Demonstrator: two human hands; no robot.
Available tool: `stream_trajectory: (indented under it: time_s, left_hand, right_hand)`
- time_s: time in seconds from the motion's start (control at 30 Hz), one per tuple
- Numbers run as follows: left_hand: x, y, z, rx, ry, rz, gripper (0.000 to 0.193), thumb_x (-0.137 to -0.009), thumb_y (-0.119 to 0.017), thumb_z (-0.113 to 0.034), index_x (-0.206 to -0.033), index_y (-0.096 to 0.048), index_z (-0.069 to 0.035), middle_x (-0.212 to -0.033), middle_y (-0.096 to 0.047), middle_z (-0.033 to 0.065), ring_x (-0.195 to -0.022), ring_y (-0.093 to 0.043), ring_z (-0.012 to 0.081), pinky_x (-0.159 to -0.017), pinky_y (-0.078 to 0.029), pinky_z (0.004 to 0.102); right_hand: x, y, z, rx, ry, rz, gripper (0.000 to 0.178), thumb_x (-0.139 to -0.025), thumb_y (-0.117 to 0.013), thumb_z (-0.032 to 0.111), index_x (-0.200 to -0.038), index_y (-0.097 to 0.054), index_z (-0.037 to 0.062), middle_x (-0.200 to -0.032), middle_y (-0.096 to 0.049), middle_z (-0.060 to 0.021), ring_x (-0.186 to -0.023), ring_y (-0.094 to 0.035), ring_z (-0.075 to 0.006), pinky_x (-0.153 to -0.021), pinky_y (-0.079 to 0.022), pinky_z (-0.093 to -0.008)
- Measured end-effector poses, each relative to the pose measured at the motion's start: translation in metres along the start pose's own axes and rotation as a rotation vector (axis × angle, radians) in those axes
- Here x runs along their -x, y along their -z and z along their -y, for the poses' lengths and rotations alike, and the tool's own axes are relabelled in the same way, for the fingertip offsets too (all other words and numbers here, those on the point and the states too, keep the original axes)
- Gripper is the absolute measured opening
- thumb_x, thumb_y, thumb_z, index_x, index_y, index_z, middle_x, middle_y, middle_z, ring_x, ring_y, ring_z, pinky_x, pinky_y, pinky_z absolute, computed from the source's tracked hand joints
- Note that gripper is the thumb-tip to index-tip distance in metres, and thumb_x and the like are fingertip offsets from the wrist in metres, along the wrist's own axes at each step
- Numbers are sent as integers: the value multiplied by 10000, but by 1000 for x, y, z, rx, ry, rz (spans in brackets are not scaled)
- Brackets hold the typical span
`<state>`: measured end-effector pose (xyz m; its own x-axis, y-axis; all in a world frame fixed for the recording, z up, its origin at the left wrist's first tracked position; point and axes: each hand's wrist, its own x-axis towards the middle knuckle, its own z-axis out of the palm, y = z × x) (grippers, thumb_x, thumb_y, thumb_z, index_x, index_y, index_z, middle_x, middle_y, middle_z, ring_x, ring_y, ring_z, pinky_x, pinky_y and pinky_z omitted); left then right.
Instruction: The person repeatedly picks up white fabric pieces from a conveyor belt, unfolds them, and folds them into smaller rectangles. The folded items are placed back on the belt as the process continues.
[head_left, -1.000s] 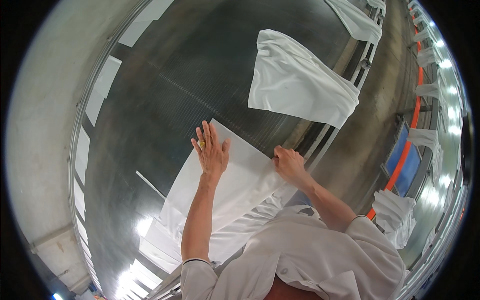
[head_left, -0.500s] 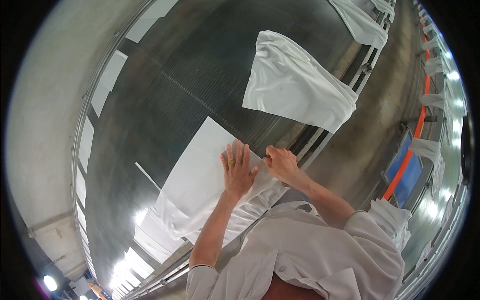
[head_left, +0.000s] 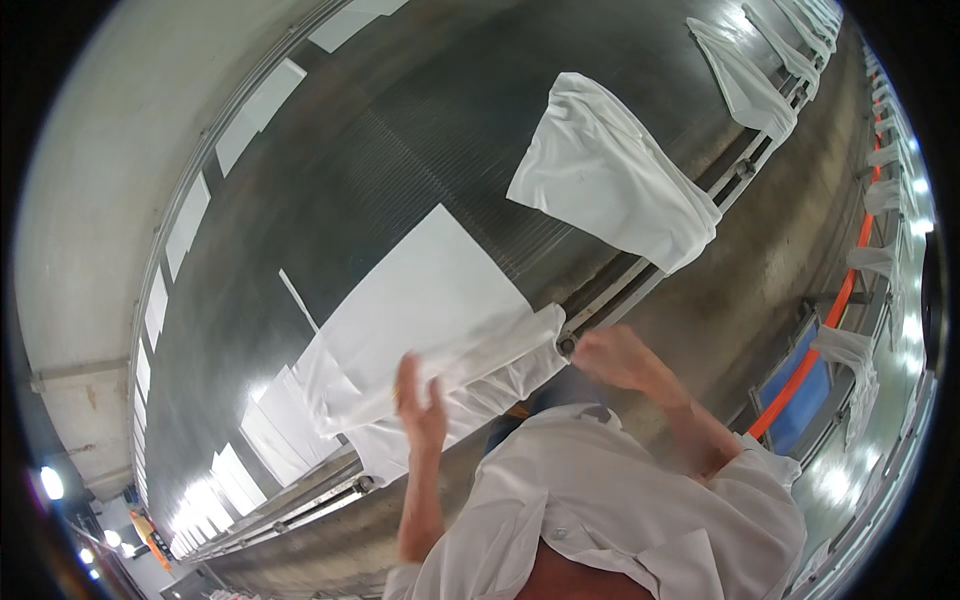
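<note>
A white cloth [head_left: 430, 280] lies mostly flat on the long dark table in front of me. Its near side is rumpled, and a loose fold [head_left: 500, 345] runs along the table edge. My left hand [head_left: 420, 405] is over the near left part of this cloth, thumb and fingers apart, slightly blurred; touching or just above it, I cannot tell. Off the cloth's right end, near the metal rail, is my right hand [head_left: 620, 357]. Its fingers are curled in and smeared by motion; whether anything is inside them is hidden.
Another white cloth [head_left: 610, 175], wrinkled, drapes over the rail to the right. Metal rails [head_left: 690, 215] edge the dark table [head_left: 350, 150], with white pieces along its far side. Right of the aisle are an orange strip [head_left: 800, 365], a blue panel [head_left: 795, 400] and hanging cloths.
Both hands have come off the flat part of the cloth, left toward me, right outward to the right. The cloth's near edge now shows a raised fold. The view has shifted slightly.
</note>
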<state>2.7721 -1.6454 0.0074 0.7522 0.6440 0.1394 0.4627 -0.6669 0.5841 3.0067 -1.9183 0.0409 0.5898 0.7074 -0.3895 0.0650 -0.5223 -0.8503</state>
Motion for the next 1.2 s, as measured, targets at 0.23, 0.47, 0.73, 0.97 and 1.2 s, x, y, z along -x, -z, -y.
stream_trajectory:
  time_s: [0.23, 0.47, 0.73, 0.97, 1.2]
  left_hand:
    - [187, 59, 107, 131, 928, -857, 364, -956, -724, -207, -1125, -507, 32, -985, -529, 92, -817, -555, 198, -681, -520, 326]
    - [195, 42, 104, 1173, 1022, -617, 275, -976, -698, -217, -1059, -585, 19, -931, -652, 102, -747, -686, 190, -677, -622, 334]
    - [236, 121, 46, 1094, 777, -673, 128, -964, -645, -97, -1044, -601, -7, -962, -682, 84, -759, -663, 121, -673, -626, 299]
    - [203, 183, 21, 859, 704, -857, 318, -959, -640, -64, -1266, -590, 0, -995, -665, 110, -864, -660, 139, -687, -594, 279]
    - [101, 132, 100, 487, 608, -485, 242, -957, -661, -101, -1178, -692, -8, -987, -698, 102, -908, -676, 190, -817, -584, 393]
  right_hand:
    - [17, -82, -40, -544, -332, 97, 286, -933, -738, 265, -954, -668, -12, -820, -688, -62, -671, -643, -152, -593, -530, -279]
    - [24, -127, -41, -862, -426, -38, 233, -956, -721, 247, -1023, -671, 30, -880, -702, -78, -720, -698, -183, -594, -561, -302]
    - [95, -86, 43, -744, -269, -186, 241, -938, -715, 178, -1092, -664, 0, -879, -713, -92, -672, -708, -172, -528, -565, -261]
    - [76, -85, 115, -578, 35, -315, 370, -910, -680, 76, -1260, -590, -6, -919, -692, -125, -698, -702, -160, -555, -580, -264]
    - [-46, -114, 80, 101, 205, -47, 225, -963, -665, 104, -1163, -718, 14, -1053, -726, -126, -943, -716, -224, -783, -581, -378]
